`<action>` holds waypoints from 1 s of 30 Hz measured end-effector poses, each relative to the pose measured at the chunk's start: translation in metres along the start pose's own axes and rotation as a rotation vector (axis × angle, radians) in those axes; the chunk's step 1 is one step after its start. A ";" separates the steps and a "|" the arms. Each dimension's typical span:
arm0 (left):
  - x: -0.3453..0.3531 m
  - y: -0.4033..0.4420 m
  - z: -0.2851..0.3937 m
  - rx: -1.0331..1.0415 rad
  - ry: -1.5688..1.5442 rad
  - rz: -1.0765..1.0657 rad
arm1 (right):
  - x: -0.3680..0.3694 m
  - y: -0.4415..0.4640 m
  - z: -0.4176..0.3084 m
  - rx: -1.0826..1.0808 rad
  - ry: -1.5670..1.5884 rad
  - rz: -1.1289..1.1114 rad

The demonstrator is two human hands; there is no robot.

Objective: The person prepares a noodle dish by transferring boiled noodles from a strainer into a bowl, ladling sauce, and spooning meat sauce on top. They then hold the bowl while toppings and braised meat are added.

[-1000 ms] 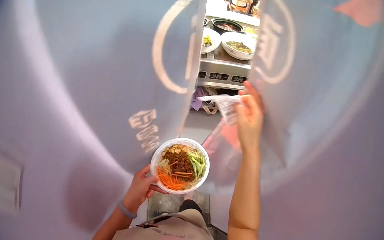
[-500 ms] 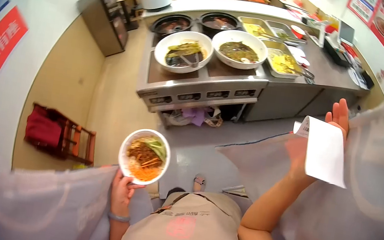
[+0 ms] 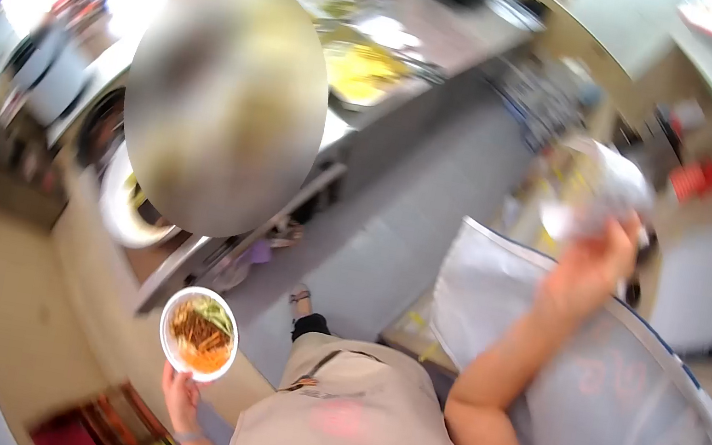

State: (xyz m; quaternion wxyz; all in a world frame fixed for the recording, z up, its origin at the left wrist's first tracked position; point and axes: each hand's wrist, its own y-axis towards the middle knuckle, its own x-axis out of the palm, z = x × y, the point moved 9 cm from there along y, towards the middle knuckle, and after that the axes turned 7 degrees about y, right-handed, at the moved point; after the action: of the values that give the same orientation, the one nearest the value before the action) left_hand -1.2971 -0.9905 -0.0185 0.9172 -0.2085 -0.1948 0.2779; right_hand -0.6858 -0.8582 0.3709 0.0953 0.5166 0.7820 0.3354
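My left hand grips the lower rim of a round white bowl. In the bowl are brown minced topping, orange shreds and green strips. My right hand is raised on the right, smeared by motion, with its fingers curled. At its fingertips is a blurred whitish paper slip, its print unreadable. A translucent curtain with a dark edge hangs by my right forearm.
A steel counter carries food trays, one with yellow food. A large white bowl is partly hidden by a blurred oval patch. Shelving with goods stands right; a wooden chair is lower left.
The view has swung to the right, bringing the shelving into sight. My right hand, earlier with fingers stretched, is now curled by the slip. The bowl stays in my left hand.
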 end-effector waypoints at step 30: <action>0.263 -0.102 0.143 -0.311 0.456 -0.366 | -0.269 0.033 0.285 0.448 -1.159 -0.034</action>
State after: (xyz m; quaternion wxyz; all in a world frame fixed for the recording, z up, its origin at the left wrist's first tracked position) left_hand -1.1185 -0.8729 0.2151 0.9290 -0.3647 -0.0587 0.0215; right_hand -0.3993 -0.9633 0.1228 0.3992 0.6094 0.6627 -0.1734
